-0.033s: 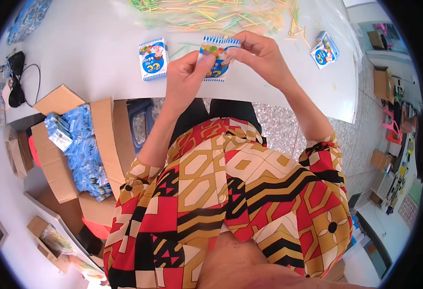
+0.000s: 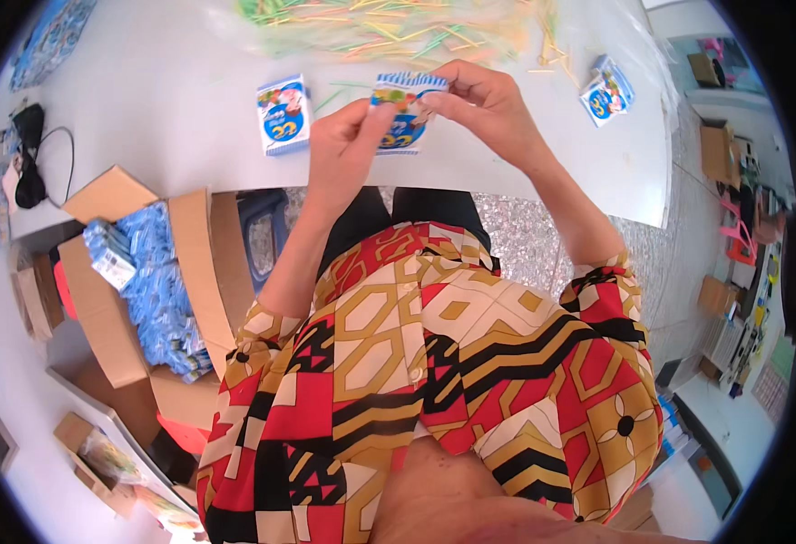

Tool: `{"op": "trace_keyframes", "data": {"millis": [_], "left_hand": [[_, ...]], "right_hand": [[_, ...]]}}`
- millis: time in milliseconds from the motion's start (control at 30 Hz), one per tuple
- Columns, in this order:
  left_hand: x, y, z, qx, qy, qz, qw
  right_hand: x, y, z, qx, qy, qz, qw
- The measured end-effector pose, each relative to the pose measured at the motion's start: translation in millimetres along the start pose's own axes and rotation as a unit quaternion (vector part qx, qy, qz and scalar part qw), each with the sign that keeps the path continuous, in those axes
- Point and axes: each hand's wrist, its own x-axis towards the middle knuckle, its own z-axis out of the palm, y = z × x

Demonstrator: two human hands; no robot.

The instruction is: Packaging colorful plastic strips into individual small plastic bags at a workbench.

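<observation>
Between my two hands, over the near part of the white table, is a small blue-and-white printed packet with striped ends. My left hand pinches its left side, thumb lying on the front. Fingers of my right hand close on its upper right edge. A second packet of the same kind lies just left of my left hand. Farther right rests a small group of such packets. Thin coloured plastic sticks are heaped beyond my hands, with a few loose ones nearer.
An open cardboard box full of blue packets stands at my left, below the table edge. A black object with a cable lies on the table's left side, near more blue packets. Beside the box is a blue stool.
The packet in my hands tilts slightly, its top leaning differently. Both hands keep their grip and barely move; the whole view shifts a little.
</observation>
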Motion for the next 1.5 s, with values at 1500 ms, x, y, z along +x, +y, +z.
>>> {"op": "trace_keyframes", "data": {"millis": [1500], "left_hand": [[1,-90,-92,0.456,0.313,0.097,0.827]], "right_hand": [[47,69,41,-0.244,0.127,-0.111,0.955]]}}
